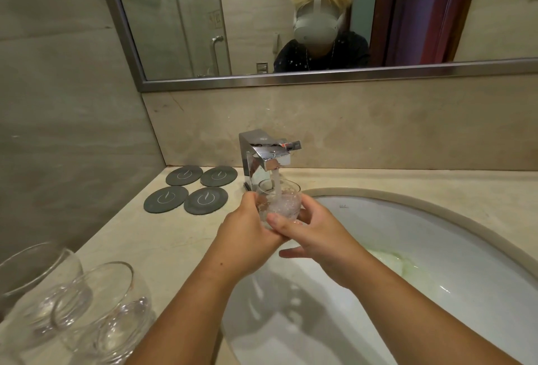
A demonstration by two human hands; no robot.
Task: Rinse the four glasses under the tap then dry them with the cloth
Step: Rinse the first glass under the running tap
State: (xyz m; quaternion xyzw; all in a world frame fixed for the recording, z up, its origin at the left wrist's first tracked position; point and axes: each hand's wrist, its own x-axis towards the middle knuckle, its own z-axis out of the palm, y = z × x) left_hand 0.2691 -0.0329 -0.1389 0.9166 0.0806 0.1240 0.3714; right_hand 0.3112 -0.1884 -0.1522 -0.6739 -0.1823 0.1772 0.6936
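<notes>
Head view, bathroom counter (180,236). Glass (279,200) held upright directly under the tap (267,152), above the back-left edge of the basin (436,236). Water (277,184) falls from the spout into the glass mouth; contents white and bubbly, level about halfway. Left hand (247,225) grips the glass from its left side, fingers curled round the wall. Right hand (313,230) grips from the right and beneath, thumb laid across the front of the lower wall and touching the left hand; one right finger points out below, touching nothing. Both forearms bare, entering from the bottom edge. Other glasses (96,306): clear, stemless, on the counter at lower left, well apart from the tap; at least two, overlapping in view and distorted by the lens, so exact count and tilt cannot be told. Four dark round coasters (205,200) lie in a two-by-two group on the counter just left of the tap, near the back wall (378,129). Pale greenish patch (387,260) in the basin to the right of the right forearm; cannot tell what it is. Mirror (262,15) above the wall shows the person wearing a headset.
</notes>
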